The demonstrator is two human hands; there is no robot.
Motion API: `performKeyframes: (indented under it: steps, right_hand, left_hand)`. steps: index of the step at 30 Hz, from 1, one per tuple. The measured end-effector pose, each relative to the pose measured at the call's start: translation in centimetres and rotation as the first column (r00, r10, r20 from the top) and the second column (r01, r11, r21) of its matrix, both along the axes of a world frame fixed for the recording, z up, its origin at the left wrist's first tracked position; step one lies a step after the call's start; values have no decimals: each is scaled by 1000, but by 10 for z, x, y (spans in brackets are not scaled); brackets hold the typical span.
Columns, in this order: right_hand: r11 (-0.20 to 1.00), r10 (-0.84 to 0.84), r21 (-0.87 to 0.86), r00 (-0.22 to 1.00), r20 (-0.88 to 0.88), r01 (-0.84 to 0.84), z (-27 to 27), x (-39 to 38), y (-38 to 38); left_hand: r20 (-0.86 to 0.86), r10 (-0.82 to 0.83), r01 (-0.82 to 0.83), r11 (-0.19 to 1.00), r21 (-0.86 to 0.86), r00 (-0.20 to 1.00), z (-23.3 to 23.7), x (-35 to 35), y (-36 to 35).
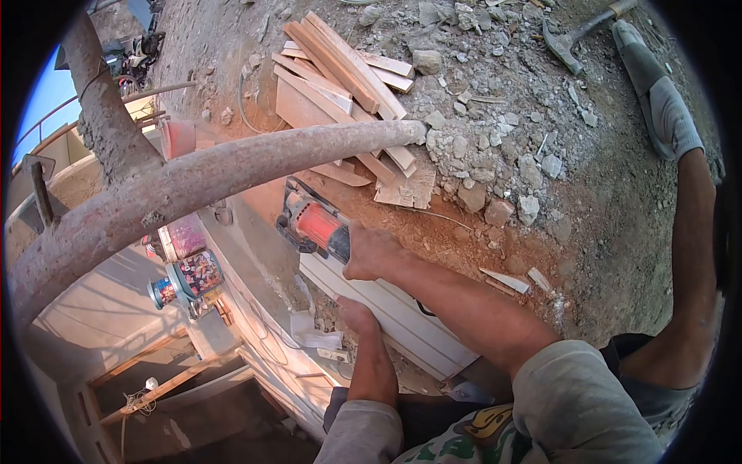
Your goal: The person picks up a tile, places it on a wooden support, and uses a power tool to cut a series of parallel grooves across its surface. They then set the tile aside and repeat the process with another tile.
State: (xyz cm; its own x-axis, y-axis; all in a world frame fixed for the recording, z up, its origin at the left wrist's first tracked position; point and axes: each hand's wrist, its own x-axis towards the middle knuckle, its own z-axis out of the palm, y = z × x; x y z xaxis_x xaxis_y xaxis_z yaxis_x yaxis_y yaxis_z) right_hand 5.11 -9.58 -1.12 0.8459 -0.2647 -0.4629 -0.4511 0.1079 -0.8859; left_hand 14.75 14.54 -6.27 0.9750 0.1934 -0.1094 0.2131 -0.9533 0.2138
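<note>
My right hand [371, 251] is wrapped round the black rear grip of a handheld circular saw [317, 223] with a red body and a dark base. The saw sits at the far end of a long white grooved panel [410, 325]; its blade cannot be made out. Closer to my body, my left hand [356, 315] grips the panel's left edge, its fingers partly hidden. The panel slopes from the saw down toward my lap, and its near end lies by my legs.
A thick curved metal pipe [255, 166] crosses ahead of the saw. Beyond it lies a pile of wooden strips [340, 77]. Rubble [495, 174] and a hammer [568, 46] are on the ground to the right. A drop with wooden framing [170, 387] and a paint-spattered bucket [197, 274] are at left.
</note>
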Motion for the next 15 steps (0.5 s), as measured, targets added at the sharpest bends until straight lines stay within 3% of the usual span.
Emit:
performKeyframes:
  steps: [15]
  right_hand:
    - [1000, -15, 13, 1000, -5, 15, -4, -6, 8]
  left_hand:
    - [5, 2, -2, 1000, 23, 1000, 0, 0, 0]
